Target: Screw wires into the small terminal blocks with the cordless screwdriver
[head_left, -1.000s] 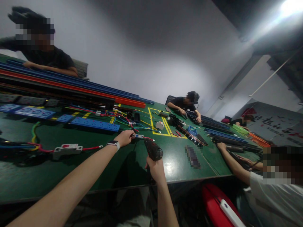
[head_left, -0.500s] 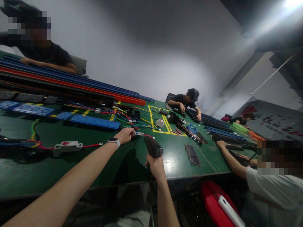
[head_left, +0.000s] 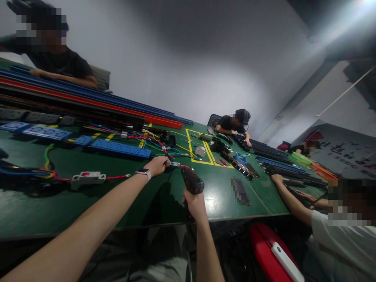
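My left hand (head_left: 158,166), with a watch on its wrist, is closed on the near end of a small grey-white circuit breaker (head_left: 175,164) low over the green table. A short red wire with a ring terminal sticks out of the breaker's far end. My right hand (head_left: 195,203) is wrapped round the grip of a black cordless drill (head_left: 193,182). The drill's front end points at the breaker; whether its tip touches a screw is hidden. Left of my hands lies a second circuit breaker (head_left: 88,178) with a red wire.
A blue socket strip (head_left: 120,148) and coloured wires lie beyond my left hand. Blue and orange rails (head_left: 164,120) run along the far side. To the right are a pixelated dark object (head_left: 240,190) and black rails. Co-workers sit at the far left, across and at right.
The view has shifted slightly, so the scene sits a little further right. Both my hands keep their holds on the breaker and drill. The co-worker across has moved their arms a little.
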`<action>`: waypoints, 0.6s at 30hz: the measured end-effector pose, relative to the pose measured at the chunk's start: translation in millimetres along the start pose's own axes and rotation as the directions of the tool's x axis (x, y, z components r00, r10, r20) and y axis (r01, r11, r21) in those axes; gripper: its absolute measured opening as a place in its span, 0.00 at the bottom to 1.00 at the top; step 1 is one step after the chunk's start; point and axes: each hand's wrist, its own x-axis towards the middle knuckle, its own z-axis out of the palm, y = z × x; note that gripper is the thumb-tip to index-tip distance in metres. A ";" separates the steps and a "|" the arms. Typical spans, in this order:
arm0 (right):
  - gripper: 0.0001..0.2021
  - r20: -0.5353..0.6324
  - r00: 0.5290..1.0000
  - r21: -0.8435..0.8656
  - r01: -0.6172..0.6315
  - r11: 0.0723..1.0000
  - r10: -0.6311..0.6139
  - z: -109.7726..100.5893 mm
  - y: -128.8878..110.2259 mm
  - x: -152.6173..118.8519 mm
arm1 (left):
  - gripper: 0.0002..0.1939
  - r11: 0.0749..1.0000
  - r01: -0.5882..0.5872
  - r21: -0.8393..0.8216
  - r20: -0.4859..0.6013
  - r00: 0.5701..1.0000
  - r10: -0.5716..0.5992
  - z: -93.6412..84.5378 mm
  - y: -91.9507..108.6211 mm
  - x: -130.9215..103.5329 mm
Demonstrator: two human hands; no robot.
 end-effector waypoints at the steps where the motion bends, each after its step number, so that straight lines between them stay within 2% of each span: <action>1: 0.07 0.001 1.000 -0.004 -0.002 1.000 0.002 -0.1 -0.4 0.1 | 0.10 1.000 -0.004 0.001 -0.003 1.000 0.004 -0.4 0.3 -0.2; 18: 0.07 0.020 1.000 -0.022 -0.020 1.000 0.021 0.1 -3.6 0.4 | 0.10 1.000 0.016 -0.005 0.011 1.000 -0.016 -1.8 1.1 0.7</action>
